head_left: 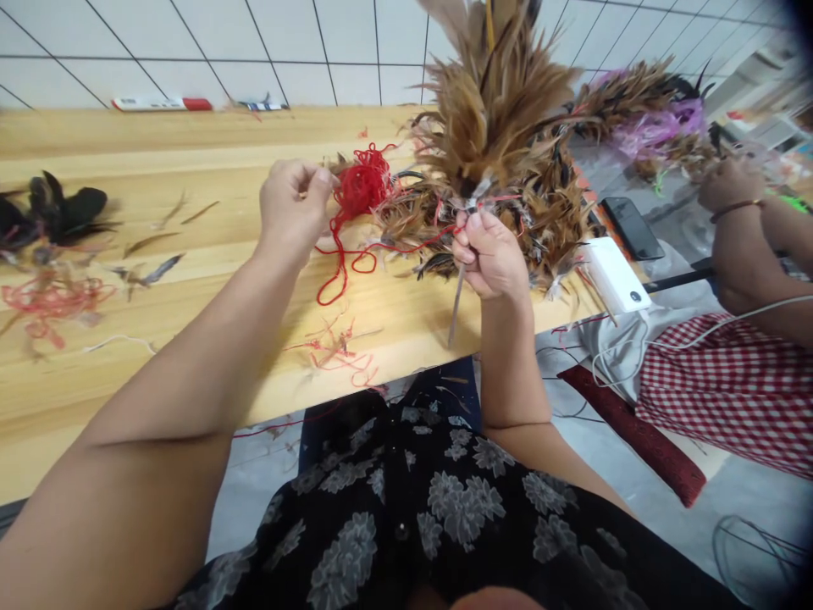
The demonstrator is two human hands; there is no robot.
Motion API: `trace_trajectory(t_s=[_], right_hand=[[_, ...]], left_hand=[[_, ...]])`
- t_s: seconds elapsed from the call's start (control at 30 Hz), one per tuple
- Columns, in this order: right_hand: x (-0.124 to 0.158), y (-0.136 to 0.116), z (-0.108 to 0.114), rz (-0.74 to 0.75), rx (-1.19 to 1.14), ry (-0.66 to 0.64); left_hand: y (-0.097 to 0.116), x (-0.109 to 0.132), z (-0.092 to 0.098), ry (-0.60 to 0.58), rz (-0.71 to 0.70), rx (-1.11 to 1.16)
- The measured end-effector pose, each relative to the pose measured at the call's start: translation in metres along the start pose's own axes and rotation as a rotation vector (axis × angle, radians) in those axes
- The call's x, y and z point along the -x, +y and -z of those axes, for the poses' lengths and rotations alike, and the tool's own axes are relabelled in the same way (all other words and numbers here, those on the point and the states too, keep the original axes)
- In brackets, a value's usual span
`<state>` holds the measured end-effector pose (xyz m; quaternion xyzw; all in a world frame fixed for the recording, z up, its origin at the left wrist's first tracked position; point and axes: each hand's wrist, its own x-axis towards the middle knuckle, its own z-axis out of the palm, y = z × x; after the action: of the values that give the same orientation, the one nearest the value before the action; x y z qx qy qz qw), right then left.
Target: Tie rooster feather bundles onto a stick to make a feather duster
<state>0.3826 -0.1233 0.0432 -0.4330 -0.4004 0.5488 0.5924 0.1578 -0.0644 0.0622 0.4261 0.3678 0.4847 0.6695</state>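
My right hand (490, 252) is closed around the thin stick of a feather duster (486, 110). Its brown feathers fan upward, and the stick's bare end points down toward the table edge. Red yarn crosses the binding just above my fingers. From there a strand runs left across the table to a tangled heap of red yarn (363, 182). At the left edge of that heap, my left hand (295, 207) is pinched shut at the yarn; the exact strand between its fingertips is hard to see. Loose brown feathers (546, 220) lie piled behind my right hand.
Black feathers (67, 207) and pale red yarn scraps (54, 296) lie at left. A marker (162, 104) rests by the tiled wall. To the right are a white power bank (613, 275), a phone (632, 227), and another person's hands (730, 182) near feathers and purple plastic (664, 131).
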Motion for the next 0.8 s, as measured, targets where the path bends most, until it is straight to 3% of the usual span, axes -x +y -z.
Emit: trace_trajectory(t_s=[0.1, 0.2, 0.3, 0.37, 0.47, 0.6, 0.7, 0.77, 0.8], right_hand=[[0.022, -0.019, 0.020, 0.037, 0.002, 0.057], [0.041, -0.029, 0.037, 0.051, 0.025, 0.113], [0.051, -0.021, 0.045, 0.085, 0.020, 0.114], [0.053, -0.008, 0.042, 0.093, 0.013, 0.109], [0.050, 0.012, 0.029, 0.071, 0.037, 0.138], [0.041, 0.026, 0.012, 0.068, 0.055, 0.184], [0.033, 0.033, 0.009, 0.052, 0.085, 0.182], [0.028, 0.039, 0.011, 0.028, 0.101, 0.165], [0.025, 0.042, 0.012, 0.005, 0.110, 0.138]], left_hand=[[-0.005, -0.006, -0.005, -0.004, -0.089, -0.130], [-0.016, -0.012, -0.001, 0.002, -0.223, -0.411], [-0.028, -0.017, 0.011, -0.032, -0.312, -0.788], [-0.035, -0.021, 0.019, -0.064, -0.295, -0.910], [-0.043, -0.027, 0.032, -0.085, -0.256, -0.904], [-0.043, -0.036, 0.051, -0.108, -0.366, -0.772], [-0.027, -0.035, 0.057, 0.074, -0.440, -0.640], [-0.011, -0.025, 0.049, 0.208, -0.446, -0.487], [-0.003, -0.016, 0.042, 0.213, -0.428, -0.386]])
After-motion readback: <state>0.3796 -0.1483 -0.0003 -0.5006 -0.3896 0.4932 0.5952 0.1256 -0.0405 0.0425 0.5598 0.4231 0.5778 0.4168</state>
